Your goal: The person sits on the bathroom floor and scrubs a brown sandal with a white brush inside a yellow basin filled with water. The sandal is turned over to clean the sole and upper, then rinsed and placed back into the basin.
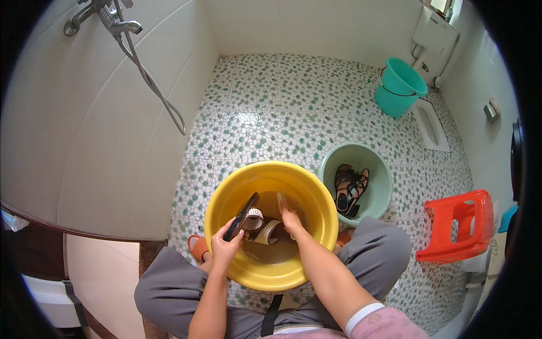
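A yellow plastic basin (271,283) with murky water stands on the floor between my legs. My left hand (226,245) grips a slide sandal (240,218) by one end, tilted on edge with its dark sole to the left. Its white woven strap appears to be on the right side. Low in the basin lies another sandal with a beige woven strap (269,232). Over the basin's right half, my right hand (290,220) is closed around a pale, narrow tool (280,197), perhaps a scrub brush; its far side is hidden.
A pale green basin (383,199) holding black strappy sandals (350,190) touches or nearly touches the yellow one. Further off are a turquoise bucket (396,99), a squat toilet (432,127) and a red plastic stool (455,229). A shower hose (148,80) hangs at the left wall.
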The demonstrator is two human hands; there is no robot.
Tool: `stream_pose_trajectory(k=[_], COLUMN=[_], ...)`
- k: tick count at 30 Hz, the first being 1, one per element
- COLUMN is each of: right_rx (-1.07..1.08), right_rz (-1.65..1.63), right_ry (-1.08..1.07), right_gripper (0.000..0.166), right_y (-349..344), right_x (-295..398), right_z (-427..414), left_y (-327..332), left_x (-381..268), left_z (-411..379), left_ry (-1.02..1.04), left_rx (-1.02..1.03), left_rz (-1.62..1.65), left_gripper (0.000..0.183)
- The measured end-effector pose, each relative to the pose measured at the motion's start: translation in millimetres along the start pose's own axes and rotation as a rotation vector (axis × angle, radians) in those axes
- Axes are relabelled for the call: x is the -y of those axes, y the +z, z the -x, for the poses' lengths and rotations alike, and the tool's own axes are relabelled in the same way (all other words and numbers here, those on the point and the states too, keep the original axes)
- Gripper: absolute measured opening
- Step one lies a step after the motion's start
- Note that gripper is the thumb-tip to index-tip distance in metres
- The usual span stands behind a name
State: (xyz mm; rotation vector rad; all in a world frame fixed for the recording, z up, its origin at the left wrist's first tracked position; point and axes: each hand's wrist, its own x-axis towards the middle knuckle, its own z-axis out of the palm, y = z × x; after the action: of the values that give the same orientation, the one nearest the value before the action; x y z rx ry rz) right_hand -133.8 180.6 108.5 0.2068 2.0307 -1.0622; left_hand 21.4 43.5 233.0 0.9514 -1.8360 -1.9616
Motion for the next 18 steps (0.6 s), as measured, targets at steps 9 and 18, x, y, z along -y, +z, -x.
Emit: stream_pose_trajectory(k=[9, 18], right_rx=[-0.168, -0.081], right_rz=[0.199, 0.504], right_ry=[-0.129, -0.858], right_gripper=[0.073, 0.053], right_y=[-5.6, 31.1], right_x=[-68.8, 70.5], right_z=[-101.1, 141.7], left_y=[20.5, 9.1], left_x=[18.8, 31.9], left_z=[-17.2, -14.9], left_ry=[0.050, -0.002], left_rx=[0.088, -0.125], left_rz=[-0.108, -0.102], left_gripper=[0.035, 0.036])
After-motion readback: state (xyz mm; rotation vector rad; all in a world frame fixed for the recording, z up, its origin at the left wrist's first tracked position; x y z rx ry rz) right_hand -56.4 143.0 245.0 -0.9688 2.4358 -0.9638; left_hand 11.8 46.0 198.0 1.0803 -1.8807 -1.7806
